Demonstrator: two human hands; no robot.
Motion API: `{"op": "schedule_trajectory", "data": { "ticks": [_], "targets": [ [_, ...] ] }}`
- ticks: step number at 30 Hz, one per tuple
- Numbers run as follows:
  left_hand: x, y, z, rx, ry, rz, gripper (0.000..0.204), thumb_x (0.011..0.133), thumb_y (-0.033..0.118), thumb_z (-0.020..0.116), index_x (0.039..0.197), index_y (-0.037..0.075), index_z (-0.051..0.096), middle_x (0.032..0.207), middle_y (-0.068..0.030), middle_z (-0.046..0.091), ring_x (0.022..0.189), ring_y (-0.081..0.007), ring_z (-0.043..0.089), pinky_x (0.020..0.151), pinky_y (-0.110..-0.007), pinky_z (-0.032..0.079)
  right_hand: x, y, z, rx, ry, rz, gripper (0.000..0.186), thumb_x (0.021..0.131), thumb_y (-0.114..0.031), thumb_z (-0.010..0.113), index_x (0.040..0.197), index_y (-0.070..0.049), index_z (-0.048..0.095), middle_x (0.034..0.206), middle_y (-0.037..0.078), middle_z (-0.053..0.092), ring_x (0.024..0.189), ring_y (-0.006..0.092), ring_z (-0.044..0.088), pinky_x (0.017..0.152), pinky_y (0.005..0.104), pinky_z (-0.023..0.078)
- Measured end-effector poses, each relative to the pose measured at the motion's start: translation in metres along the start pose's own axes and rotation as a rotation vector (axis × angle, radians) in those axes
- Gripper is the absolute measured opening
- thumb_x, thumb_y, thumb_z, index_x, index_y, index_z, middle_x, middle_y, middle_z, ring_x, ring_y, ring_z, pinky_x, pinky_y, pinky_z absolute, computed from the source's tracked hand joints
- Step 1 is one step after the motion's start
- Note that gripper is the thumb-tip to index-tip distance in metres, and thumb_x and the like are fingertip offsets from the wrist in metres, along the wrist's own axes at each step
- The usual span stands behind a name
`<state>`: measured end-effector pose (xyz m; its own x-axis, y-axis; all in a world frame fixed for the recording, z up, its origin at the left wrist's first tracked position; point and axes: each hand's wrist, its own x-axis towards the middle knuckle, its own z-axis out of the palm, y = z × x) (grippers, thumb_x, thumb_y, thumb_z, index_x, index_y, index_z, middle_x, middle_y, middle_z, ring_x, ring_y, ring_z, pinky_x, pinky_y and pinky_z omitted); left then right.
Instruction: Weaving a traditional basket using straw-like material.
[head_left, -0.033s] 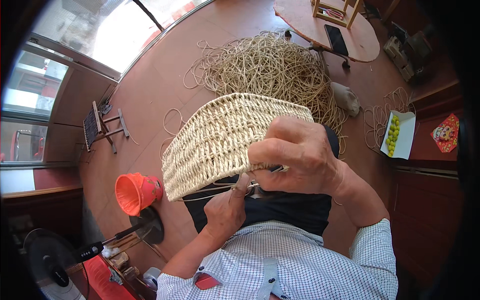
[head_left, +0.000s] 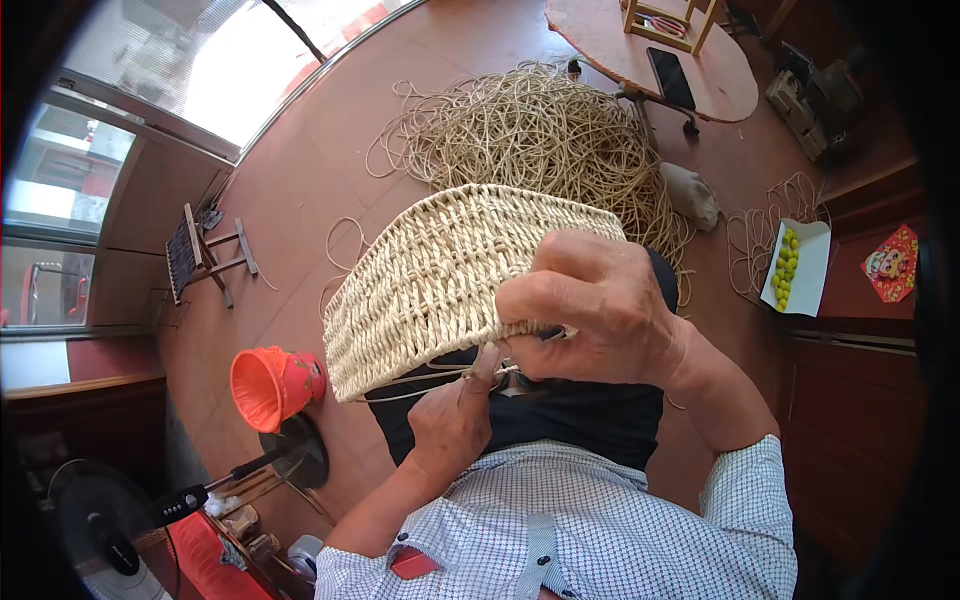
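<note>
A pale woven straw-rope basket [head_left: 430,280] is held tilted over my lap, its wall facing up. The fingers of my right hand [head_left: 600,305] are curled closed at its near edge, beside the right corner; they hide whatever lies inside them. Just below that edge, my left hand [head_left: 450,420] is closed with its thumb pointing up against the basket. Thin loose cord strands [head_left: 410,380] run along the near edge to the left thumb. The basket's inside is hidden from me.
A large heap of straw cord [head_left: 540,130] covers the floor ahead. An orange-lined red bin [head_left: 270,385] and a fan [head_left: 115,545] are at left, near a small stool [head_left: 205,255]. A low table [head_left: 720,90] stands at far right, with a tray [head_left: 815,275] of yellow-green fruit nearer.
</note>
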<state>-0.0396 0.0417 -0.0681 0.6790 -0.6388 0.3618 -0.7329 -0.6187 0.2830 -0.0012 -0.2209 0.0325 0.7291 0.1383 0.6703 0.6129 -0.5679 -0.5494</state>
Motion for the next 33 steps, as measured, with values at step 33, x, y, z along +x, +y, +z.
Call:
{"op": "schedule_trajectory", "data": {
  "ticks": [33],
  "targets": [
    [0.011,-0.005,-0.002,-0.02,0.005,0.017,0.071,0.096,0.007,0.076,0.164,0.013,0.059,0.072,0.0037,0.066,0.055,-0.0152,0.062,0.053,-0.032,0.046,-0.001,0.001,0.004,-0.014,0.008,0.062,0.043,0.072,-0.006,0.089,0.114,-0.013,0.079,0.085,0.002,0.06,0.069,0.0165,0.063,0.058,0.0316,0.053]
  ]
}}
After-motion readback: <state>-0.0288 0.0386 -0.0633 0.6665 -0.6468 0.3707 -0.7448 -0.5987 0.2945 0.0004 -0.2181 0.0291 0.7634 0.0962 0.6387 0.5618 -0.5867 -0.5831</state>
